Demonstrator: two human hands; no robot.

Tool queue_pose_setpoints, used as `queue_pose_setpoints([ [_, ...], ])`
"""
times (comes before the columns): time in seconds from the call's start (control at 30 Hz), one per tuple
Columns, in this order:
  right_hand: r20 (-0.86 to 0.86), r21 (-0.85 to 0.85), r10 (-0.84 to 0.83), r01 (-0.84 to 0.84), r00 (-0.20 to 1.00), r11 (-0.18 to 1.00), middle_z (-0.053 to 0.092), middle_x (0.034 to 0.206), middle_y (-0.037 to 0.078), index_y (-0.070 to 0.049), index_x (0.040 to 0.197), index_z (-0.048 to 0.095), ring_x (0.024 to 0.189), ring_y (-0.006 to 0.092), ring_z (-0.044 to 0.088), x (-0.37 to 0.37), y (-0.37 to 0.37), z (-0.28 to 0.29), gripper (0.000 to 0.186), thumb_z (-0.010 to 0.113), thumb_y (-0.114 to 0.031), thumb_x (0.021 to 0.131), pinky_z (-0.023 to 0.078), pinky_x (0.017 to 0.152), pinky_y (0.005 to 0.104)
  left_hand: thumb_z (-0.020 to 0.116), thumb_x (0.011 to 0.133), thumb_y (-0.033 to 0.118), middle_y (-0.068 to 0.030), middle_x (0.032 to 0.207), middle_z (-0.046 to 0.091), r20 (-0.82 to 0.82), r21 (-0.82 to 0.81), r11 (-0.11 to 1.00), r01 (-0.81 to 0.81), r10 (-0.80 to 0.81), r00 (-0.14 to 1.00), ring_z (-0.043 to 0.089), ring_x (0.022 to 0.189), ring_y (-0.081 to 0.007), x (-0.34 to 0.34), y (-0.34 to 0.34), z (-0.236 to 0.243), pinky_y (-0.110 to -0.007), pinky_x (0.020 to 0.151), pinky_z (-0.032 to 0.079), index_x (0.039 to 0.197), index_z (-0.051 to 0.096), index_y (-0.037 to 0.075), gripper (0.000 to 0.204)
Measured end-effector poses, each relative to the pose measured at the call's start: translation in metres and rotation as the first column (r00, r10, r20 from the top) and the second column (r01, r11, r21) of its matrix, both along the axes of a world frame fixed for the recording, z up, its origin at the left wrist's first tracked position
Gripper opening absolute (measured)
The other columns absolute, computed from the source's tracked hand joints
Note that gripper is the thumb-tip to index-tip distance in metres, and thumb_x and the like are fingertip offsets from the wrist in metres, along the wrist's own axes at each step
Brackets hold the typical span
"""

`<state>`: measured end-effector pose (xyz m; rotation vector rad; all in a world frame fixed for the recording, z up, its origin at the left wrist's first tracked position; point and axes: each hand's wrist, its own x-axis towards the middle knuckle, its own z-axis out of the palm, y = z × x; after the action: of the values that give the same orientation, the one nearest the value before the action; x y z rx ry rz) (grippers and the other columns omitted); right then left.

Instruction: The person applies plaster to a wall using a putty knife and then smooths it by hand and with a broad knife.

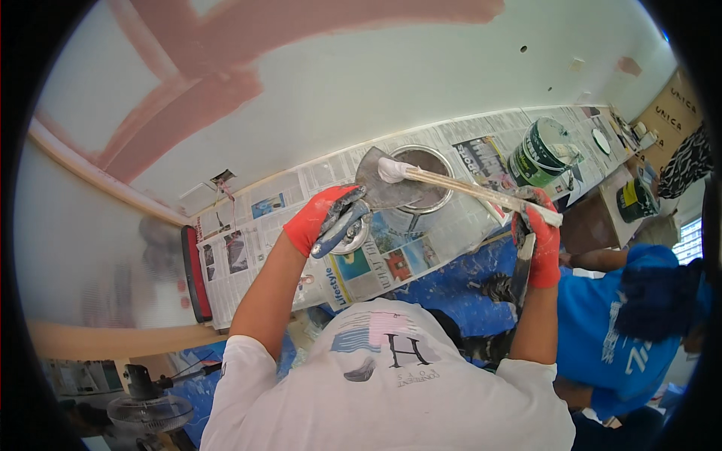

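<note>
My left hand (320,218), in a red glove, grips the blue-and-grey handle of a wide putty knife (373,186), whose blade is over an open metal can (440,189) on newspaper. A white lump (392,169) sits on the blade at the end of a wooden stick (470,188). My right hand (538,248), also red-gloved, is closed on the stick's other end and on a narrow scraper (520,274) pointing down. A round metal object (353,239), possibly a lid, lies beneath my left hand, partly hidden.
A newspaper-covered worktop (226,293) runs along a patched wall, holding a green bucket (530,158). Another bucket (635,201) stands farther right, near cardboard (669,105). A co-worker in blue (624,338) crouches at my right. A fan (147,406) is at lower left; blue sheeting (474,278) covers the floor.
</note>
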<state>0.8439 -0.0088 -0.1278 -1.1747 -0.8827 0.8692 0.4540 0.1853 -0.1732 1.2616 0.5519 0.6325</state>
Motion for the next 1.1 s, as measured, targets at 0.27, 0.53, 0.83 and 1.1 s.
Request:
queue_pose_setpoints([
  [0.27,0.560,-0.015,0.111,-0.123,0.821,0.992,0.065,0.106,0.011,0.001,0.113,0.062,0.097,0.0201,0.061,-0.033,-0.015,0.027,0.043,0.079,-0.012,0.076,0.048,0.088,0.0324,0.052,0.097,0.019,-0.0121,0.132,0.062,-0.411,0.241,0.969,0.058,0.048,0.910,0.057,0.122,-0.0224,-0.021,-0.006,0.013,-0.035,0.107,0.043,0.132,0.061,0.003,0.039],
  [0.53,0.548,-0.131,0.356,-0.343,0.757,0.930,0.063,0.116,0.018,-0.006,0.116,0.068,0.110,0.0346,0.061,-0.065,-0.027,0.095,0.035,0.071,0.000,0.081,0.048,0.094,0.0407,0.057,0.099,0.025,-0.0030,0.101,0.069,-0.035,-0.237,0.971,0.036,-0.046,0.998,0.062,0.087,-0.0108,-0.007,0.019,-0.017,-0.029,0.078,0.051,0.118,0.069,0.006,0.029],
  [0.83,0.833,-0.007,0.267,-0.472,0.485,0.881,0.063,0.113,0.018,-0.007,0.112,0.071,0.100,0.0326,0.065,-0.056,-0.029,0.131,0.032,0.066,0.004,0.082,0.050,0.086,0.0376,0.053,0.100,0.019,-0.0038,0.105,0.068,-0.163,0.088,0.992,0.087,-0.072,0.984,0.060,0.092,-0.0126,-0.008,0.025,-0.010,-0.031,0.084,0.049,0.119,0.067,0.004,0.027],
  [1.1,0.870,0.095,0.112,-0.386,0.480,0.917,0.066,0.102,0.015,-0.004,0.100,0.068,0.098,0.0307,0.065,-0.038,-0.012,0.122,0.039,0.081,-0.008,0.063,0.052,0.087,0.0450,0.050,0.101,0.024,-0.0099,0.138,0.056,-0.364,0.133,0.991,-0.017,0.065,0.929,0.052,0.128,-0.0223,-0.006,0.039,-0.035,-0.034,0.114,0.034,0.137,0.057,0.004,0.042],
])
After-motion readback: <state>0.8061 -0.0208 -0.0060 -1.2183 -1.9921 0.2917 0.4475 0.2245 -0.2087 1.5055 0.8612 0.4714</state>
